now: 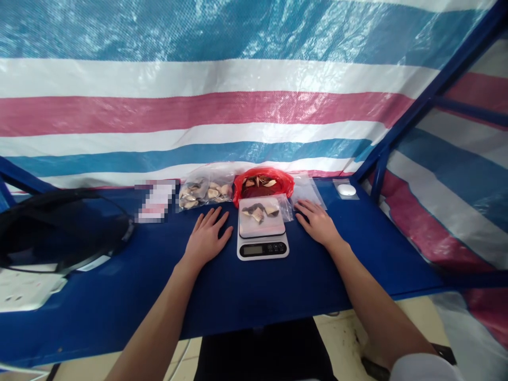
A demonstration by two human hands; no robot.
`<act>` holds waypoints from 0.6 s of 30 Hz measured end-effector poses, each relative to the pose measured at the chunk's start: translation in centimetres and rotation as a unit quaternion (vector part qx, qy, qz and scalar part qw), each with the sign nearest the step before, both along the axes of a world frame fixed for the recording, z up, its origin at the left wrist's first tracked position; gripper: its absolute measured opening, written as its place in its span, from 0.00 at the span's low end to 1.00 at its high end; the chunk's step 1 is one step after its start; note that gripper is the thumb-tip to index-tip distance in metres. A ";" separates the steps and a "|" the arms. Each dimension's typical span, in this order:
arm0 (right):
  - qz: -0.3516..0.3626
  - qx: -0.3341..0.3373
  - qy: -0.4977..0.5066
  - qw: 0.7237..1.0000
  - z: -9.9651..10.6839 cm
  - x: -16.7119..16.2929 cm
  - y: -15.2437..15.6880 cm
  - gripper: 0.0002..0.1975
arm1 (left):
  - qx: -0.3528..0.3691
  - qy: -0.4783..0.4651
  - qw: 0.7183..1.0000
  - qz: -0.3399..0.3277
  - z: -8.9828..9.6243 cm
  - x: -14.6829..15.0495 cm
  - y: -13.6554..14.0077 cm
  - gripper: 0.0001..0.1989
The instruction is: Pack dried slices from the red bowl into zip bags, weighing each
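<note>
My left hand (208,237) lies flat on the blue table, fingers spread, just left of a white digital kitchen scale (262,252). On the scale's plate rests a clear bag (260,210) with a few pale and dark dried pieces in it. Flat on the other side is my right hand (316,221), its fingertips at the lower edge of a clear zip bag (306,189). Behind the scale, a red plastic bag (284,183) stands open with dried slices inside. Clear bags of similar chunks (204,193) lie beyond my left fingers. Neither hand holds anything.
A small bag with a round white object (346,190) lies at the right. To the left are a blurred-out paper (156,202), a black round mesh thing (59,227) and a white power strip (27,290). Striped plastic sheeting (198,114) hangs behind the table (254,301).
</note>
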State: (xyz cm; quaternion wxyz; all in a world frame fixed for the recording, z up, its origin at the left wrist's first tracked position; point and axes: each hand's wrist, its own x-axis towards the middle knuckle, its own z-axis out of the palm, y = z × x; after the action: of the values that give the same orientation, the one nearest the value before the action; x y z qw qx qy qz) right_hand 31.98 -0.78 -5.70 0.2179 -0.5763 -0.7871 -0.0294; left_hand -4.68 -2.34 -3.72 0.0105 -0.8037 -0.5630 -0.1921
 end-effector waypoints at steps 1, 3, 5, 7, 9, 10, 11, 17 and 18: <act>-0.001 0.002 -0.002 1.000 0.0 0.0 0.0 0.21 | -0.003 0.009 1.000 0.003 0.1 0.0 0.0 0.25; -0.002 0.006 -0.006 1.000 -0.1 0.0 0.0 0.21 | -0.010 0.030 0.999 0.007 0.2 0.0 -0.1 0.26; -0.002 0.006 -0.011 1.000 -0.2 -0.1 0.1 0.21 | -0.013 0.045 0.999 0.010 0.4 0.1 -0.1 0.26; -0.004 0.003 -0.015 1.000 -0.2 -0.1 0.1 0.21 | -0.012 0.049 0.999 0.010 0.4 0.1 0.0 0.26; -0.003 0.001 -0.014 1.000 -0.2 -0.1 0.1 0.21 | -0.008 0.042 0.999 0.008 0.2 0.0 0.0 0.26; -0.001 0.001 -0.011 1.000 -0.2 -0.1 0.1 0.21 | -0.006 0.035 0.999 0.006 0.1 0.0 0.1 0.26; 0.001 0.002 -0.007 1.000 -0.1 -0.1 0.0 0.21 | -0.002 0.024 1.000 0.005 -0.1 -0.1 0.1 0.26; 0.001 -0.003 0.071 0.997 1.7 -0.7 -0.4 0.19 | 0.046 -0.094 0.995 0.000 0.1 -0.3 0.5 0.21; 0.001 -0.008 0.106 0.994 2.2 -1.0 -0.4 0.19 | 0.058 -0.116 0.991 -0.008 0.6 -0.1 0.5 0.20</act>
State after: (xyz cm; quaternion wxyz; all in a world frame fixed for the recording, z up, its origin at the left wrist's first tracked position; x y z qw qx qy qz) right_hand 31.03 -1.16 -3.48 0.2952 -0.5773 -0.7603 0.0386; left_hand -4.78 -1.82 -3.13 -0.0095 -0.7782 -0.5421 -0.3168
